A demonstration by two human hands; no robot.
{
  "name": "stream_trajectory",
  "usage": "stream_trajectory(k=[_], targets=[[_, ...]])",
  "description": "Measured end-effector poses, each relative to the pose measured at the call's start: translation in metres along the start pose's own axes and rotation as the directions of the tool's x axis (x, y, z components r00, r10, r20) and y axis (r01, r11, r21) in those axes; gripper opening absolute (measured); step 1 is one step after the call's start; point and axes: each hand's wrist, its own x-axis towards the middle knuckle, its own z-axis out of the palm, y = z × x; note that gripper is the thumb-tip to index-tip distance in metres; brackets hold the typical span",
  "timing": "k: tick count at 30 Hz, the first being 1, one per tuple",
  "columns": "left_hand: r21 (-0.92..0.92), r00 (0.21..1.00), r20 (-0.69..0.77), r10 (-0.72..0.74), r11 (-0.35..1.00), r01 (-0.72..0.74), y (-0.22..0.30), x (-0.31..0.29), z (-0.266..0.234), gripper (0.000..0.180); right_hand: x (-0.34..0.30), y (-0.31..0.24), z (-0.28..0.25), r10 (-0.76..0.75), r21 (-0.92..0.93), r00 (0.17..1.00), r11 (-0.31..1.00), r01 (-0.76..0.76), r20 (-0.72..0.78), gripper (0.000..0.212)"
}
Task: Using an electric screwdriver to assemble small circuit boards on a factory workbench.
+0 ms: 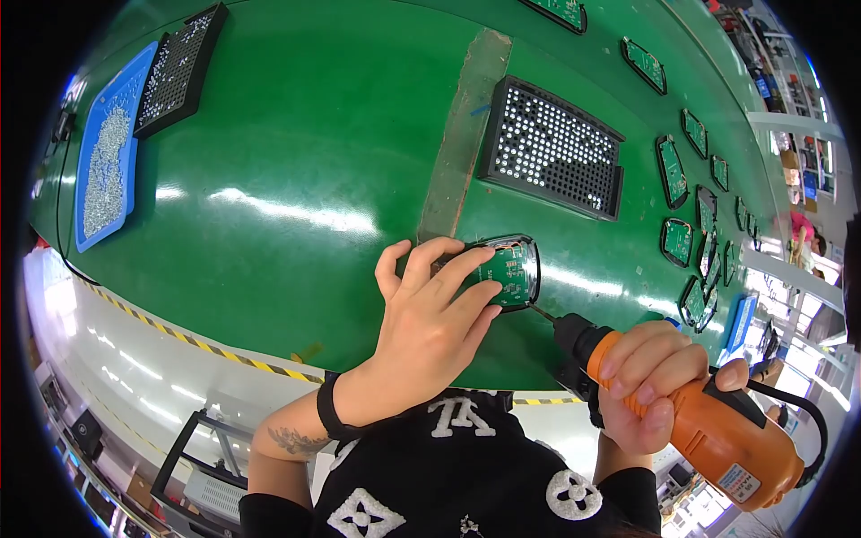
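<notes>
On the green tabletop in front of me lies a green circuit board (513,274) set in a black rounded frame. My left hand (426,318) reaches over it, fingers bent and pressed on the board and its frame, steadying it; the thumb side is at the near edge. My right hand (647,377) is wrapped round an orange electric screwdriver (731,439) with a black nose and cable. Its thin bit (543,314) points left, with the tip at the frame's near right corner. Whether the tip touches a screw is too small to tell.
Beyond the board sits a black screw tray (556,148) with rows of holes, many filled. At far left are a blue bin (106,170) of loose screws and another black tray (184,67). Several framed boards (671,172) lie along the right. A worn strip (466,134) crosses the table.
</notes>
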Motion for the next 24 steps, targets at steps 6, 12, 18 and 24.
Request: stream_trajectory(k=[6, 12, 18, 24], targets=[[-0.003, 1.000, 0.002, 0.000, 1.000, 0.000, -0.001, 0.000, 0.001, 0.023, -0.001, 0.005, -0.001, -0.013, 0.020, 1.000, 1.000, 0.012, 0.029, 0.047], [-0.008, 1.000, -0.009, -0.003, 1.000, 0.002, 0.000, 0.001, 0.001, 0.022, 0.003, -0.004, 0.010, 0.162, -0.123, 0.987, 0.979, -0.160, 0.010, 0.038], [0.034, 1.000, -0.016, -0.011, 0.999, 0.012, -0.003, 0.000, -0.006, 0.025, 0.041, 0.009, 0.009, 0.229, 0.034, 0.970, 0.972, -0.233, 0.081, 0.040], [0.184, 0.966, -0.053, -0.252, 0.949, 0.258, 0.001, -0.004, -0.030, 0.033, 0.083, 0.040, -0.010, 0.042, 0.074, 0.983, 0.997, -0.029, -0.179, 0.042]])
